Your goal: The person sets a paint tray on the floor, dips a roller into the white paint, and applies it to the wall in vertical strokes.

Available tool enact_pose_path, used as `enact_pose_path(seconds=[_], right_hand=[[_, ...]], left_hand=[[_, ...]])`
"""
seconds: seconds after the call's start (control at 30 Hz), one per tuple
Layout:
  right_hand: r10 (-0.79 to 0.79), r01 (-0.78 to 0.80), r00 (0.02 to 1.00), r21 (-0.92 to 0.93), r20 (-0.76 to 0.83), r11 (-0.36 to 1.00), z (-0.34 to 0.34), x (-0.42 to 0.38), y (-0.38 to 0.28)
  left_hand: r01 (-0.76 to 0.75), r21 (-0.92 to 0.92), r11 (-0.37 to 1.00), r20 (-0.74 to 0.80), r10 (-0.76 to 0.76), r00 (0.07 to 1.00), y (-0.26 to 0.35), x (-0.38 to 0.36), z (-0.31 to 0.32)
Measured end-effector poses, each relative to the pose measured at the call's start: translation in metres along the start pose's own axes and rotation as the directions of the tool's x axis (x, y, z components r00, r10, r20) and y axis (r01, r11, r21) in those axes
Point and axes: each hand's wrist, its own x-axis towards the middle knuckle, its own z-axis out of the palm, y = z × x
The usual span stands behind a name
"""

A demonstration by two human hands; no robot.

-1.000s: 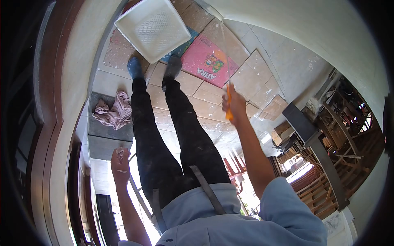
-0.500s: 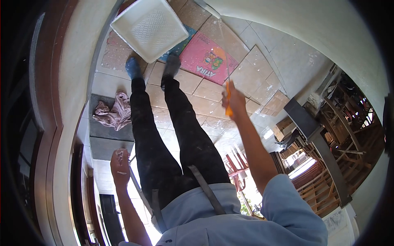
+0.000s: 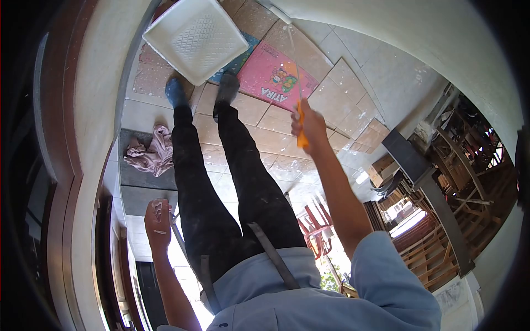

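My right hand [image 3: 312, 129] is closed round the orange handle [image 3: 301, 122] of a paint roller. Its thin metal rod reaches up to a white roller head [image 3: 280, 14] at the base of the pale wall. Low on the left is my left hand [image 3: 158, 220], smeared with white on its visible side. Its fingers are mostly hidden, and a thin grey rail [image 3: 179, 234] runs close beside it. A white, textured paint tray [image 3: 201, 41] lies near my feet, beyond a pink printed sheet [image 3: 273, 71].
Flattened cardboard [image 3: 339, 96] covers part of the tiled floor. A crumpled pink cloth [image 3: 152, 154] lies on a dark mat [image 3: 138, 196] at left. Red chairs [image 3: 316, 226] show below. At right stand a dark panel [image 3: 407, 157] and wooden frames [image 3: 430, 251].
The roller head has moved slightly up and left along the wall base. My right hand and the orange handle have shifted a little up and left too, and the view has moved slightly.
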Motion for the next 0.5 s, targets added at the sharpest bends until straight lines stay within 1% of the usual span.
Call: enact_pose_path(seconds=[0.07,0.1,0.13,0.23,0.33,0.4,0.5], right_hand=[[0.02,-0.02,0.999,0.0,-0.048,1.0,-0.001,-0.036,-0.003],[0.032,-0.032,0.997,0.003,-0.069,0.999,0.0,-0.043,-0.004],[0.024,-0.024,0.998,-0.005,-0.057,1.0,0.0,-0.038,-0.004],[-0.048,0.047,0.999,-0.037,-0.022,0.998,0.008,0.017,-0.009],[-0.028,0.021,0.998,-0.108,-0.064,0.994,0.032,0.055,-0.021],[-0.027,0.024,0.998,-0.075,-0.048,0.997,0.039,0.039,-0.015],[-0.004,0.004,0.999,-0.016,-0.037,1.0,0.036,-0.014,-0.009]], left_hand=[[-0.017,0.01,1.0,0.002,0.017,1.0,0.0,0.003,0.003],[-0.025,0.018,1.0,0.001,0.025,1.0,0.004,0.003,0.003],[-0.016,0.014,1.0,0.006,0.016,1.0,0.009,0.003,0.004],[0.0,0.007,1.0,0.018,0.0,1.0,0.021,0.002,0.006],[-0.008,-0.002,1.0,0.018,0.008,1.0,0.018,0.002,0.008],[-0.012,0.0,1.0,0.006,0.012,1.0,0.015,-0.001,0.005],[-0.039,-0.006,0.999,-0.001,0.039,0.999,0.001,0.0,0.004]])
